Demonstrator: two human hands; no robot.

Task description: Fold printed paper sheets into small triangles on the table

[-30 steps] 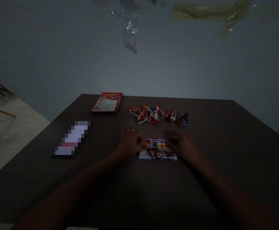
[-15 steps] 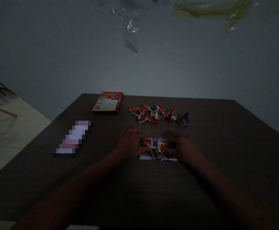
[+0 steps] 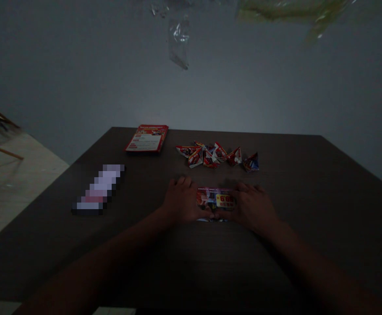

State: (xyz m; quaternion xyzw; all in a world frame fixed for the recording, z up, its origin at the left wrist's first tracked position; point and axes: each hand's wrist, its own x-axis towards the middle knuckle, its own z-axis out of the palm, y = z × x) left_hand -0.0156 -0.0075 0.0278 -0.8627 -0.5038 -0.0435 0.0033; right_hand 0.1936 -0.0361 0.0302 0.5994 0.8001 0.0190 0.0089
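Two bare hands lie over a colourful printed folded paper [image 3: 215, 200] at the middle of a dark surface [image 3: 191, 267]. The left hand [image 3: 182, 201] covers its left end, the right hand [image 3: 255, 204] its right, thumbs close together along the near edge. Whether either grip pinches the paper, I cannot tell. Beyond are folded paper triangles [image 3: 196, 157]; farther left, red leaflets [image 3: 147, 142] and a phone [image 3: 101, 188], screen blurred.

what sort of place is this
Probably a dim, plain indoor room, perhaps in a home, though I can't be sure: a dark table by a grey wall, yellowish tape-like strips on that wall, and pale floor at left.
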